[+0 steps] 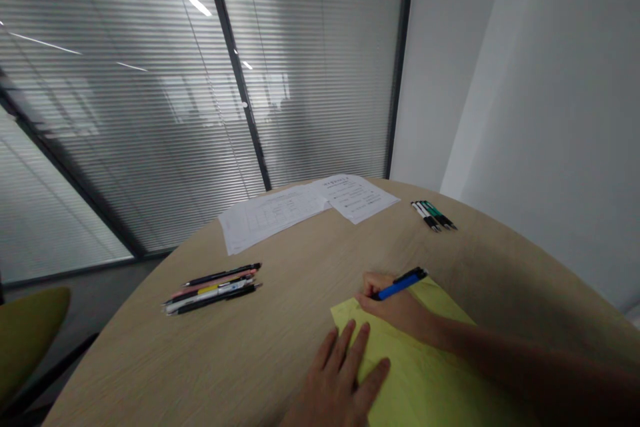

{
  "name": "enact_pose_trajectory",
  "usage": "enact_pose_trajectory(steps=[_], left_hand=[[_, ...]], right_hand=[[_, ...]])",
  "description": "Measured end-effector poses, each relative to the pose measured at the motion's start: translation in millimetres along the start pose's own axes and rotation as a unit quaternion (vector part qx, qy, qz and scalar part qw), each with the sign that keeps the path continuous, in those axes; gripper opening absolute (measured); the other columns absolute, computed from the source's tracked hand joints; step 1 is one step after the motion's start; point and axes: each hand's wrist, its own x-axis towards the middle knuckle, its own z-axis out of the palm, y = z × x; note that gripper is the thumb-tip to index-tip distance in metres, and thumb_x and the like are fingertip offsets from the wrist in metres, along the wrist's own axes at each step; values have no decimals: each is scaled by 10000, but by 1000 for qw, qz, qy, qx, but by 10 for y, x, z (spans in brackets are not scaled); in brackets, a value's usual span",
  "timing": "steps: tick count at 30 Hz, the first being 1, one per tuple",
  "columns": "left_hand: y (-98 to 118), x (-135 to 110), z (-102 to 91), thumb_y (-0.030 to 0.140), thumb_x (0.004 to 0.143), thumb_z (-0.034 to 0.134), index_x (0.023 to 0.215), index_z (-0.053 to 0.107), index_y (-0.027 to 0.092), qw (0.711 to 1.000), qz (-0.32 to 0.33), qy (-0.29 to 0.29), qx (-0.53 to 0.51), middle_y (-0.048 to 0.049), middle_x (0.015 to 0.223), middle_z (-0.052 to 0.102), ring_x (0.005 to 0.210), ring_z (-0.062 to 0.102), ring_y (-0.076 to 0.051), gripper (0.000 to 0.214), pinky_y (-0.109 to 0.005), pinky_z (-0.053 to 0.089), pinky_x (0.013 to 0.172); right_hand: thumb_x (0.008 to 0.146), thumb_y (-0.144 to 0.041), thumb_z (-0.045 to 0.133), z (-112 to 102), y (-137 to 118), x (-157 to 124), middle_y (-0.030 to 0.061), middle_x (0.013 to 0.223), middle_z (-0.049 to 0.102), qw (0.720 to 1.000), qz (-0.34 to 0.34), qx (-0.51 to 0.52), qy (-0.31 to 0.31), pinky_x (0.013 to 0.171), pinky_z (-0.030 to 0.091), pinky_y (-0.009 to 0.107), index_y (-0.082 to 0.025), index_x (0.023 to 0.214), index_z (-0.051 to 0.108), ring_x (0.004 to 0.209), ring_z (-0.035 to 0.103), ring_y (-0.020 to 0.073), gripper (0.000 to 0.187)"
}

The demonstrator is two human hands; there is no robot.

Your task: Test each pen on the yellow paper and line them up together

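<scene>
Yellow paper (pixel 425 373) lies at the lower right of the frame on a pale wood table (pixel 280 353), and both my hands are on it. My right hand (pixel 397 307) is closed in a writing grip, its fingers curled around a blue pen (pixel 400 285) whose black end points toward the upper right. Those fingers hide the pen's tip, so I cannot tell whether it touches the paper. My left hand (pixel 337 377) is spread wide and holds nothing, its fingers apart and lying on the left part of the yellow paper.

Left of my hands, a bundle of pens (pixel 213 288) lies side by side, with black, pink, yellow and white barrels. Toward the upper right of the table sit three more pens (pixel 433 215), black, white and green. Two white printed sheets (pixel 270 219) overlap at the table's far edge, and one shows a grid, but the print and any pen labels are too small to read. Behind the table stands a glass wall with blinds (pixel 150 113), and an olive chair (pixel 25 340) sits at the lower left.
</scene>
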Motion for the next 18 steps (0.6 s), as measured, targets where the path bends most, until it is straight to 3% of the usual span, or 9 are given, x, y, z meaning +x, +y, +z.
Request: enact_pose_trajectory(steps=[6,12,14,18], left_hand=[[1,19,-62,395,840,419,1277,317,239,999,7,-28,16,-159,1279,402,1153,387,-306,474,-430,391,858],[-7,8,-3,350,833,460,1269,324,242,999,5,-15,33,-155,1277,409,1160,377,-302,470,-425,390,862],[-24,-1,6,356,840,446,1265,330,244,1000,3,-8,30,-153,1268,421,1155,385,-299,455,-423,392,863],[-70,-22,17,372,844,428,1251,354,250,1000,-8,-16,1,-144,1300,382,1173,364,-291,431,-410,381,880]], right_hand=[[660,-210,513,-24,-20,20,-53,514,441,998,16,59,8,482,297,201,-186,536,419,507,403,84,157],[684,-356,540,-223,11,126,-50,555,441,981,35,191,27,477,295,207,-188,651,481,503,388,84,181],[730,-465,454,-317,50,189,-35,574,465,972,42,230,36,470,300,216,-183,683,515,495,391,86,292],[765,-572,284,-502,111,326,3,580,497,964,45,254,60,485,343,227,-168,551,473,513,440,92,495]])
